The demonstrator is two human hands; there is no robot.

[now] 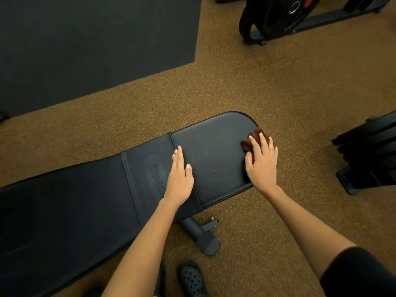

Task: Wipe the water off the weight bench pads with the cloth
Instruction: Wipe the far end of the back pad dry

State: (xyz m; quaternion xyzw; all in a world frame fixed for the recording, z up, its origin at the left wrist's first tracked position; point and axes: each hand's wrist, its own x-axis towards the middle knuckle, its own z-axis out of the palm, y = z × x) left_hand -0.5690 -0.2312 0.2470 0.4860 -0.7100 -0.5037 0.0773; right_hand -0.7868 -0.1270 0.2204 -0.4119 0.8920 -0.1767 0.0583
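A black weight bench runs from lower left to centre right. Its long back pad (64,211) lies on the left and the shorter seat pad (214,142) on the right. Small water drops (214,166) glint on the seat pad. My right hand (262,161) presses a crumpled brown cloth (251,139) onto the seat pad's right edge. Most of the cloth is hidden under the hand. My left hand (180,176) rests flat with fingers together at the seam between the two pads, holding nothing.
The floor is speckled brown rubber, with a large black mat (85,39) at top left. A rack of weight plates (278,16) stands at top right, another black rack (368,153) at right. The bench's foot (203,236) and my black clog (191,279) are below.
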